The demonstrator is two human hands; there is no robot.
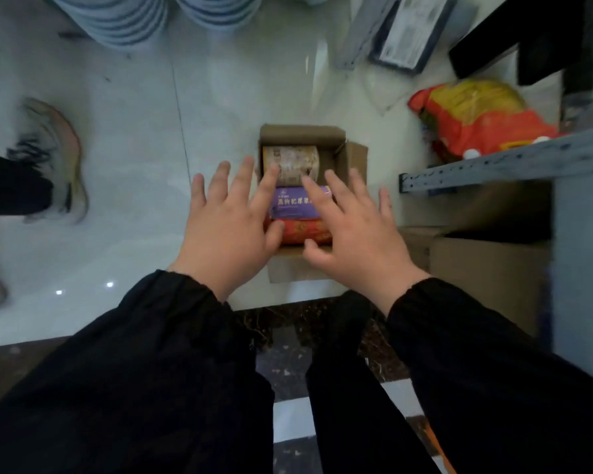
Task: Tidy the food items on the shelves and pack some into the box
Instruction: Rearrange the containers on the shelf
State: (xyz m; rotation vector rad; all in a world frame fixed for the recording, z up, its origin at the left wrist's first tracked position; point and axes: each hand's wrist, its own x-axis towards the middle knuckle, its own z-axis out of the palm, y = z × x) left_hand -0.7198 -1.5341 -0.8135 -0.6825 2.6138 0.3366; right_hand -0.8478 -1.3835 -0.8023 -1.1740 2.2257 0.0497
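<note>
Head view, box: a small open cardboard box (pixel 302 133) sits on the pale floor (pixel 117 131) at centre, its flaps folded outward.
Contents: a patterned beige tin (pixel 291 162) lies at the 12 o'clock end, a purple packet (pixel 293 205) in the middle and a red packet (pixel 305 230) at the 6 o'clock end, packed touching.
Left hand (pixel 226 227): over the box's 9 o'clock side, grip wide, fingers spread, holding nothing.
Right hand (pixel 360 230): over the 3 o'clock side, grip equally wide and empty. I cannot tell whether the fingertips touch anything.
Handling: the box is probably light with thin walls that flex. The packets look soft, and the tin is rigid and may roll. Best held low on both long walls, not by the flaps.
Nearby: a shelf rail (pixel 493 162) at 3 o'clock and a red-and-yellow bag (pixel 473 118) at 2 o'clock.
</note>
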